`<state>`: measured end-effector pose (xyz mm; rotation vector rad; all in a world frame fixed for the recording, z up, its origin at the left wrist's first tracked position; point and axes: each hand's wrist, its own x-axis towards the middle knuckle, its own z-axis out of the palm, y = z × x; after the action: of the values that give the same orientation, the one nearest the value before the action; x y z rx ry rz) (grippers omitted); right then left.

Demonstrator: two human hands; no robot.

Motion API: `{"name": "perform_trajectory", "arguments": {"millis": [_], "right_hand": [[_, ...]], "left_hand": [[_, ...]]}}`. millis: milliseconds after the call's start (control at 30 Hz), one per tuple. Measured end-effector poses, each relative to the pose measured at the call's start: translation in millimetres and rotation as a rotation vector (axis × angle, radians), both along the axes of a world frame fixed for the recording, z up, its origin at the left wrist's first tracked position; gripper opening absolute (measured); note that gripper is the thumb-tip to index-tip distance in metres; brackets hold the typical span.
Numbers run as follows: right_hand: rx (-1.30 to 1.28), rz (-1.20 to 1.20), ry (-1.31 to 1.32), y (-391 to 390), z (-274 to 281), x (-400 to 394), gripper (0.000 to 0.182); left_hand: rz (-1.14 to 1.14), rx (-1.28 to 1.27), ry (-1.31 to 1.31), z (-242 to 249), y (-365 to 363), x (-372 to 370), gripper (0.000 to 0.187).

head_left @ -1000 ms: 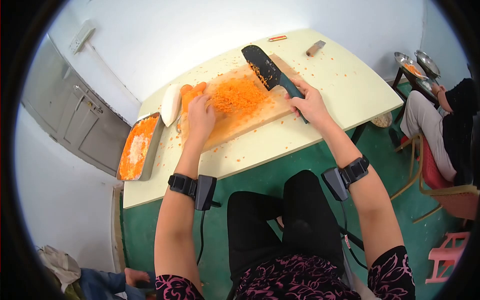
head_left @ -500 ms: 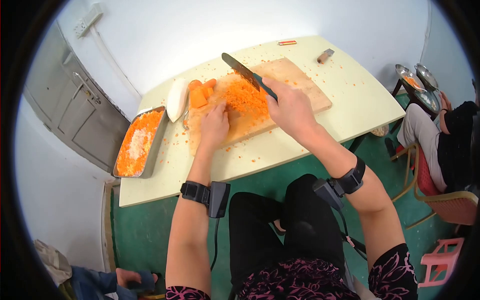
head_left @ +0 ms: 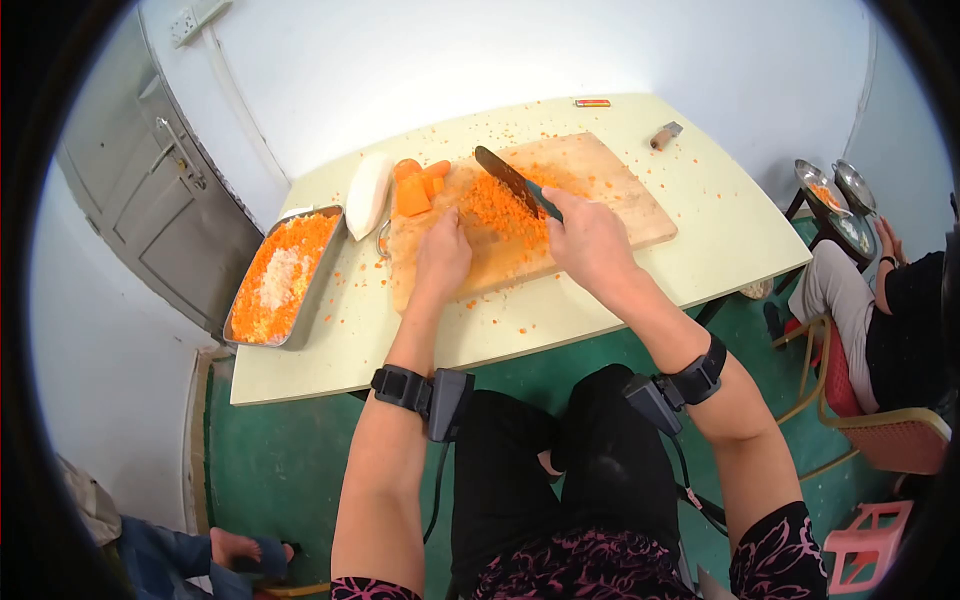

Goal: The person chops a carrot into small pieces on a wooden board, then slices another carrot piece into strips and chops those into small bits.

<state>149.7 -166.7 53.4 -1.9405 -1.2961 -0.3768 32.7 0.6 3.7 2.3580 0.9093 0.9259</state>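
My right hand (head_left: 592, 240) grips the dark green handle of a kitchen knife (head_left: 510, 180). Its broad blade lies low over a heap of finely chopped carrot (head_left: 492, 208) on the wooden cutting board (head_left: 610, 180). Left of the heap, my left hand (head_left: 443, 255) rests on the board with its fingers drawn together; whatever is under them is hidden. Just beyond that hand sit carrot chunks (head_left: 412, 192). A peeled white radish (head_left: 370, 195) lies by the board's left edge, partly on the table.
A metal tray (head_left: 318, 290) of chopped carrot and pale bits stands at the table's left. Toward the back are a red lighter-like item (head_left: 592, 103) and a wooden-handled tool (head_left: 665, 136). At right, a seated person (head_left: 870, 310) is near bowls (head_left: 820, 185).
The knife blade has dropped closer to the chopped carrot, its tip swinging down. My right hand has moved slightly. The whole view has shifted a little.
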Motion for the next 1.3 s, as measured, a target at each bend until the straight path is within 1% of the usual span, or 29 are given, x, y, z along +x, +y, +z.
{"name": "perform_trajectory", "arguments": {"millis": [33,67,133,233,333,367,433,533,633,733,833,867,933,1067,1133,1233,1267,1300], "right_hand": [[-0.036,-0.016,0.043,-3,6,-3,0.033],[0.003,-0.004,0.055,-4,9,-4,0.033],[0.072,0.022,0.079,-7,10,-7,0.033],[0.051,0.045,-0.004,2,-7,-3,0.032],[0.006,0.008,0.084,2,1,-5,0.031],[0.049,0.017,0.092,2,4,-7,0.031],[0.128,0.035,0.107,0,9,-9,0.031],[0.003,0.017,0.033,7,1,-2,0.031],[0.014,0.016,0.042,5,1,-2,0.031],[0.065,0.021,0.012,2,3,-6,0.024],[-0.030,-0.008,0.012,6,1,2,0.033],[-0.001,-0.017,0.025,4,3,2,0.033],[0.053,-0.028,0.052,-1,11,-5,0.033],[-0.012,-0.029,-0.004,6,2,1,0.032],[-0.024,-0.057,-0.011,7,3,1,0.032],[0.139,0.016,-0.017,5,0,-4,0.032],[0.085,0.013,-0.027,5,-3,-2,0.032],[0.037,0.010,-0.037,7,-4,-1,0.032]], "left_hand": [[-0.003,0.033,-0.027,-7,3,1,0.035],[-0.006,0.065,-0.053,-13,6,2,0.035],[-0.018,0.037,-0.061,-10,4,0,0.035],[-0.020,0.004,-0.028,-7,1,0,0.035],[-0.004,0.018,-0.001,1,0,1,0.034],[0.007,0.018,0.011,0,-2,-1,0.034],[-0.002,0.010,-0.050,-3,-3,-1,0.034],[0.000,0.017,-0.099,-7,-1,1,0.033],[-0.013,0.026,-0.114,-4,1,4,0.032],[-0.023,-0.001,-0.072,-2,-3,-1,0.033],[-0.011,-0.014,-0.033,-1,-3,0,0.035],[-0.002,-0.014,-0.021,-2,-1,1,0.035],[-0.006,0.068,-0.025,-10,6,2,0.036],[0.002,0.127,-0.085,-20,12,4,0.036],[-0.016,0.093,-0.079,-12,12,5,0.036],[-0.017,0.061,-0.095,-12,8,3,0.034],[-0.011,0.062,-0.110,-12,5,2,0.033],[-0.002,0.033,-0.066,-10,2,1,0.033]]}}
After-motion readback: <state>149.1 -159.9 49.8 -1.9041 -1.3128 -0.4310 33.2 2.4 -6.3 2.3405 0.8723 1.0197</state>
